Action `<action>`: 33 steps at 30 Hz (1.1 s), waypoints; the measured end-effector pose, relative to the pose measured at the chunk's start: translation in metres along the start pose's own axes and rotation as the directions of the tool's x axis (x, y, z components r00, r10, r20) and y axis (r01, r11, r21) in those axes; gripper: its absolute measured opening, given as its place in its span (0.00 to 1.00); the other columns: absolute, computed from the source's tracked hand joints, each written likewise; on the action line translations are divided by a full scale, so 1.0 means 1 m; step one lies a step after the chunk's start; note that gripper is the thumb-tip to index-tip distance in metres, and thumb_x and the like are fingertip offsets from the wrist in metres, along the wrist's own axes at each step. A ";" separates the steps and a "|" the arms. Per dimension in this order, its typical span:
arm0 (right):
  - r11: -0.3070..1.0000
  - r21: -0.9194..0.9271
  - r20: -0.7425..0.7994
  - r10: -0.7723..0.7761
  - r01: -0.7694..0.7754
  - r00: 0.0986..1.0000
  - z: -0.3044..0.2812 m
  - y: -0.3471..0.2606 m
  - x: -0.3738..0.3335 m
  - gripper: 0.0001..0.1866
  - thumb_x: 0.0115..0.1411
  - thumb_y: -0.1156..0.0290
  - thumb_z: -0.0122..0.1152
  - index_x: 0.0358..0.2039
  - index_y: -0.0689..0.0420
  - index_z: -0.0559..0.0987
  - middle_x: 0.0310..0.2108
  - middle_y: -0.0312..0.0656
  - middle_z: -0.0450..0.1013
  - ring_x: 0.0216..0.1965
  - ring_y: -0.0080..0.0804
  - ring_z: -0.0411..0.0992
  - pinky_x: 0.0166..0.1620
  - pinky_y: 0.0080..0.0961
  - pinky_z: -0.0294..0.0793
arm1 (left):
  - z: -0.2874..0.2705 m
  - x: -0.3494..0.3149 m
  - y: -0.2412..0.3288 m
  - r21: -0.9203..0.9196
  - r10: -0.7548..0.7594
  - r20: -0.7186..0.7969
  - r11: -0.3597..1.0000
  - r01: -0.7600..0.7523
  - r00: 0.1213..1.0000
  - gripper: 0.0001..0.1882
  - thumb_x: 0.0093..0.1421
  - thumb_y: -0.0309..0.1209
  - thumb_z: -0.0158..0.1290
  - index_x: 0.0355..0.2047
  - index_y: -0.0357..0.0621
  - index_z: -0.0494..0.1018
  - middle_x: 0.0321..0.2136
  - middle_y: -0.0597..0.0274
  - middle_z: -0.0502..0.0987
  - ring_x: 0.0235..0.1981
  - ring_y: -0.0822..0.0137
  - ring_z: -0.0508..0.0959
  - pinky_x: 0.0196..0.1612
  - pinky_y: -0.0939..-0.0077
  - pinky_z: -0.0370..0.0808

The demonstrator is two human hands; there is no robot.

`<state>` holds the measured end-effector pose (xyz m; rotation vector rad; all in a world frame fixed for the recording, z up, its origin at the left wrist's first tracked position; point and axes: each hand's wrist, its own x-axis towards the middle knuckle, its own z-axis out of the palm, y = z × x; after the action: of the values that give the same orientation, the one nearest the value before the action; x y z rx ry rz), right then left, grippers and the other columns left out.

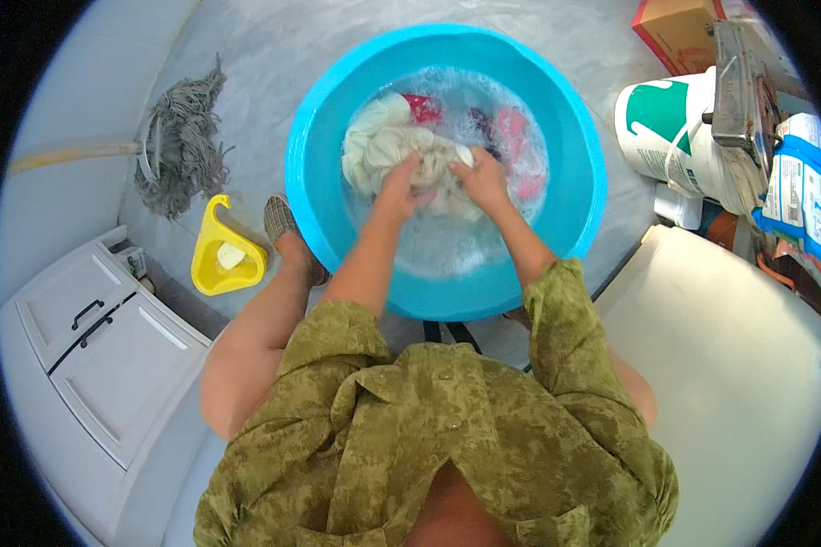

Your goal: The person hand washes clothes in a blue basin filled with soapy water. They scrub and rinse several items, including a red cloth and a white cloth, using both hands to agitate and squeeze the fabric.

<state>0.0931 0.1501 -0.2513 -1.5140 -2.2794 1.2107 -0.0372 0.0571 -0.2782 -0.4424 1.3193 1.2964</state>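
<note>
A large round blue tub (315,137) stands on the floor in front of me, holding sudsy water (438,246) and wet laundry. Both my hands are over its middle, on a bunched wet white cloth garment (374,146). My left hand (401,182) grips a fold of it, with the fingertips partly hidden in the fabric. My right hand (482,178) pinches another part a short way to the right. Behind the white cloth a red cloth (422,108) shows. Pink cloth (513,132) floats at the tub's right side, next to a dark piece.
Left of the tub lie a grey mop head (192,137) and a yellow scoop-shaped holder (201,264) with a pale soap bar (231,255). A white cabinet (109,337) is at lower left. On the right are a white-green bucket (657,128), a cardboard box (680,32) and a blue-white bag (798,182).
</note>
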 end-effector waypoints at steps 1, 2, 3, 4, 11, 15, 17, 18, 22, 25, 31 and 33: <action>0.971 0.213 -0.041 -0.100 0.106 0.994 -0.009 -0.026 -0.018 0.17 0.47 0.57 0.63 0.29 0.58 0.76 0.30 0.50 0.73 0.32 0.49 0.72 0.36 0.41 0.70 | 0.003 -0.007 0.006 -0.066 -0.088 0.109 0.993 0.096 0.990 0.28 0.56 0.51 0.50 0.44 0.38 0.70 0.39 0.51 0.75 0.39 0.54 0.75 0.45 0.60 0.72; 0.953 0.238 -0.061 -0.176 0.185 0.983 -0.016 -0.053 -0.036 0.16 0.47 0.58 0.63 0.27 0.57 0.76 0.28 0.48 0.73 0.30 0.48 0.71 0.33 0.40 0.69 | 0.005 -0.009 0.017 -0.124 -0.162 0.220 0.974 0.192 0.962 0.27 0.57 0.50 0.48 0.46 0.39 0.69 0.40 0.52 0.74 0.41 0.55 0.74 0.46 0.60 0.72; 0.928 0.259 -0.091 -0.255 0.270 0.963 -0.019 -0.076 -0.050 0.14 0.46 0.58 0.63 0.25 0.57 0.76 0.26 0.47 0.72 0.28 0.47 0.71 0.31 0.40 0.68 | 0.007 -0.007 0.027 -0.166 -0.218 0.339 0.944 0.286 0.915 0.26 0.58 0.50 0.47 0.47 0.41 0.68 0.42 0.53 0.73 0.42 0.55 0.74 0.46 0.59 0.72; 0.862 0.231 -0.116 -0.436 0.452 0.892 -0.013 -0.095 -0.063 0.13 0.46 0.59 0.62 0.24 0.56 0.76 0.24 0.46 0.72 0.26 0.47 0.71 0.29 0.40 0.67 | -0.001 -0.001 0.028 -0.153 -0.234 0.603 0.905 0.398 0.763 0.26 0.59 0.44 0.47 0.50 0.38 0.64 0.46 0.52 0.71 0.47 0.54 0.72 0.50 0.56 0.70; 0.995 0.061 -0.150 0.093 -0.085 0.984 -0.029 -0.039 0.010 0.15 0.49 0.56 0.57 0.20 0.55 0.75 0.22 0.46 0.72 0.25 0.47 0.71 0.29 0.42 0.69 | 0.034 -0.056 -0.012 -0.362 -0.001 0.321 0.924 0.123 0.947 0.21 0.61 0.39 0.42 0.50 0.41 0.65 0.47 0.55 0.71 0.48 0.57 0.71 0.53 0.55 0.68; 0.900 0.406 -0.301 -0.030 0.156 0.953 -0.009 -0.069 -0.026 0.17 0.46 0.52 0.60 0.21 0.55 0.76 0.23 0.46 0.71 0.30 0.47 0.70 0.32 0.43 0.66 | 0.031 -0.047 0.007 -0.363 -0.030 0.381 0.915 0.179 0.924 0.19 0.60 0.38 0.41 0.47 0.41 0.67 0.46 0.54 0.71 0.47 0.58 0.71 0.52 0.57 0.68; 0.880 0.074 -0.272 -0.435 0.469 0.858 0.011 -0.108 -0.070 0.17 0.44 0.53 0.60 0.23 0.55 0.76 0.22 0.46 0.71 0.33 0.48 0.70 0.34 0.43 0.66 | -0.013 0.011 -0.009 -0.443 0.109 0.711 0.837 0.322 0.694 0.19 0.58 0.38 0.42 0.46 0.40 0.67 0.45 0.54 0.71 0.46 0.57 0.71 0.52 0.57 0.68; 0.853 -0.008 -0.222 -0.511 0.522 0.831 0.016 -0.112 -0.072 0.16 0.44 0.54 0.60 0.23 0.55 0.76 0.23 0.46 0.71 0.32 0.48 0.70 0.34 0.43 0.66 | -0.028 0.025 -0.022 -0.491 0.222 0.777 0.799 0.348 0.589 0.19 0.57 0.38 0.42 0.45 0.40 0.67 0.44 0.54 0.71 0.45 0.57 0.72 0.51 0.57 0.68; 0.978 -0.109 -0.160 -0.194 0.178 0.968 0.014 -0.081 -0.023 0.14 0.44 0.57 0.58 0.23 0.55 0.75 0.23 0.48 0.71 0.28 0.49 0.70 0.33 0.44 0.67 | -0.001 -0.020 -0.007 -0.537 0.206 0.682 0.793 0.289 0.702 0.20 0.54 0.37 0.43 0.44 0.39 0.68 0.40 0.55 0.73 0.42 0.56 0.73 0.50 0.56 0.68; 0.996 0.052 -0.287 -0.052 0.070 0.957 -0.027 -0.067 0.007 0.13 0.45 0.59 0.58 0.22 0.57 0.73 0.24 0.50 0.70 0.27 0.49 0.70 0.31 0.41 0.68 | 0.040 -0.073 0.006 -0.492 0.030 0.329 0.859 0.144 0.944 0.20 0.53 0.36 0.42 0.44 0.39 0.69 0.41 0.55 0.73 0.44 0.56 0.73 0.51 0.55 0.68; 0.758 -0.220 -0.363 -0.648 0.614 0.669 0.012 -0.112 -0.068 0.15 0.44 0.59 0.61 0.18 0.57 0.71 0.23 0.50 0.70 0.26 0.46 0.70 0.29 0.38 0.68 | -0.005 -0.033 0.017 0.213 0.448 0.405 0.802 -0.559 0.797 0.16 0.55 0.33 0.42 0.41 0.40 0.70 0.39 0.59 0.74 0.42 0.60 0.74 0.48 0.59 0.70; 0.753 -0.327 -0.204 -0.646 0.571 0.735 0.016 -0.101 -0.061 0.14 0.44 0.58 0.61 0.18 0.57 0.72 0.23 0.51 0.71 0.27 0.46 0.72 0.29 0.38 0.69 | 0.004 -0.035 0.024 0.127 0.347 0.388 0.897 -0.423 0.853 0.15 0.55 0.32 0.44 0.41 0.40 0.70 0.38 0.60 0.74 0.41 0.62 0.73 0.46 0.61 0.71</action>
<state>0.0424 0.0742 -0.1741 -0.7780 -2.4560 0.4808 -0.0474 0.0530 -0.2366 0.2200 1.2492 1.4650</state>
